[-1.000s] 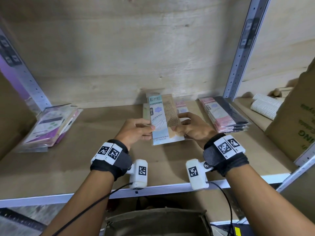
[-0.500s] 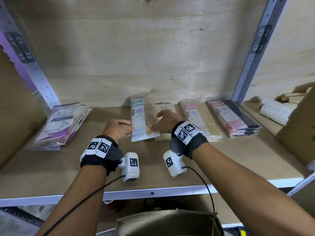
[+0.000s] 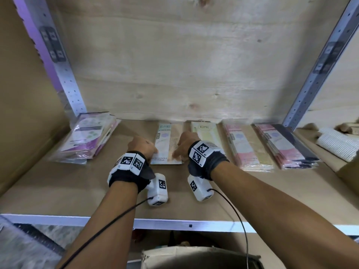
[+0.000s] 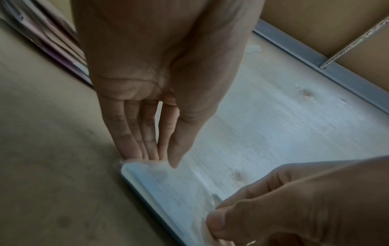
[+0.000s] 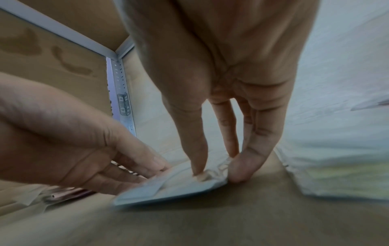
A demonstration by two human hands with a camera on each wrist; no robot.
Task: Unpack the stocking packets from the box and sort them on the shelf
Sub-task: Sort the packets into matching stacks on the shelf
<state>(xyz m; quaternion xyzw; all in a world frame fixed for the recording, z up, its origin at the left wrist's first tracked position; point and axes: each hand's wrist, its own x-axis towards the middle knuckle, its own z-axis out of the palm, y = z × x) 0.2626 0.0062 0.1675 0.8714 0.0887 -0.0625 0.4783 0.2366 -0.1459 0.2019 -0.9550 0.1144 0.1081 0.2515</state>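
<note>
A blue-and-tan stocking packet [image 3: 166, 141] lies flat on the wooden shelf [image 3: 77, 187], in line with the other packets. My left hand [image 3: 144, 146] pinches its near left corner, thumb on top [image 4: 160, 162]. At the near right corner my right hand [image 3: 183, 149] pinches the crinkled wrapper between thumb and fingers [image 5: 214, 173]. In the wrist views the packet [image 4: 168, 188] [image 5: 166, 188] rests on the board. The open box [image 3: 194, 255] sits below the shelf edge; its contents are hidden.
A purple packet stack [image 3: 87, 138] lies at the left. To the right lie a yellow packet [image 3: 208, 133], pink packets [image 3: 246, 148] and a pink-and-black stack [image 3: 287, 146]. White rolls [image 3: 338, 142] lie beyond the right upright [image 3: 318, 68]. Cardboard walls the left side.
Both hands have carried the blue packet leftward and back, then laid it flat beside the yellow packet. It was tilted up and nearer the shelf's front a second ago.
</note>
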